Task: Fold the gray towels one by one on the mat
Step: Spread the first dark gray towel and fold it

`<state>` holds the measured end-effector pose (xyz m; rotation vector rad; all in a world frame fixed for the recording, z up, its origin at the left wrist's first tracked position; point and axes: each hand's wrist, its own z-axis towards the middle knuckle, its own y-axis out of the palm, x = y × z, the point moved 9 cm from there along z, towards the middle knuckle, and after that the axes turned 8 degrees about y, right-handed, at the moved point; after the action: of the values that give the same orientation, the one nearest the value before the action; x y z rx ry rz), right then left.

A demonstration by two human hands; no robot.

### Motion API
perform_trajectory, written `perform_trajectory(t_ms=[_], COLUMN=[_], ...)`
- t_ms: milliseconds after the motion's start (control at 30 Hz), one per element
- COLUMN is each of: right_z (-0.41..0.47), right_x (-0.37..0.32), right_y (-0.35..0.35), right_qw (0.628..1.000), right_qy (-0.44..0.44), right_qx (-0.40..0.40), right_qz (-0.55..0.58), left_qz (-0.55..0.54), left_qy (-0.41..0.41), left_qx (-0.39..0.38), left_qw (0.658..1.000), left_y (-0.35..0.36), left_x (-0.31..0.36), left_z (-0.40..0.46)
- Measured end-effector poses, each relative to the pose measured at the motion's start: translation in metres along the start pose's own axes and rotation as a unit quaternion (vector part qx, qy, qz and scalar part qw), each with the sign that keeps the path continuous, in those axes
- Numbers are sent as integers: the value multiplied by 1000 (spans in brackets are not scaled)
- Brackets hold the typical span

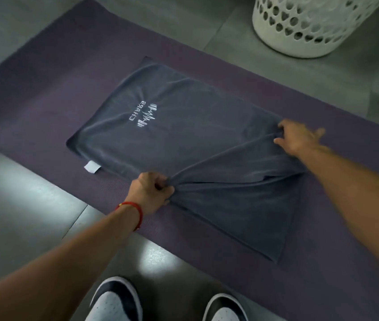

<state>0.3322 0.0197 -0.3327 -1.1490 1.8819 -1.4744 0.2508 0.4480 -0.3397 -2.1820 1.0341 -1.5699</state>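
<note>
Floor: gray tiles (33,205), glossy, under my two shoes (116,302).
Mat: purple mat (45,93), finely ribbed, laid across the tiles.
Left hand: my left hand (152,193) bunches the towel's near edge in curled fingers.
Towel: gray towel (184,140), soft, lying spread on the mat, white embroidery up.
Right hand: my right hand (297,140) pinches its far edge.
Basket: white perforated basket (311,24) on the tiles; contents unclear.

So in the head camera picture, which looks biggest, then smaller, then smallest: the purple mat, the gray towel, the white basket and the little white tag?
Largest to smallest as they look:
1. purple mat
2. gray towel
3. white basket, though it is cut off by the picture's edge and farther away, so its true size is unsure
4. white tag
</note>
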Motion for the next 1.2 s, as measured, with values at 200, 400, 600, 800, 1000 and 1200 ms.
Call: perform_trajectory(t_ms=[200, 400, 600, 800, 1000, 1200], right_z=[4, 21, 35, 40, 42, 41], right_x=[-31, -135, -258, -358, -419, -438], right_y=[-76, -163, -151, -110, -86, -28], right_qw=[992, 956, 927, 916, 927, 958], right_qy=[-45, -84, -176, -233, -258, -218], right_qx=[93, 149, 113, 43, 3, -54], right_qz=[74, 237, 310, 325, 271, 177], left_qz=[-49, -73, -109, -128, -111, -118], left_qy=[4, -6, -82, -122, -177, -194], left_qx=[-8, 38, 207, 326, 334, 320], left_qw=[999, 997, 969, 929, 919, 920], left_y=[-5, -67, -147, -202, -223, -222], left_x=[-7, -29, -87, -131, -172, -185], left_z=[-7, 20, 36, 45, 64, 77])
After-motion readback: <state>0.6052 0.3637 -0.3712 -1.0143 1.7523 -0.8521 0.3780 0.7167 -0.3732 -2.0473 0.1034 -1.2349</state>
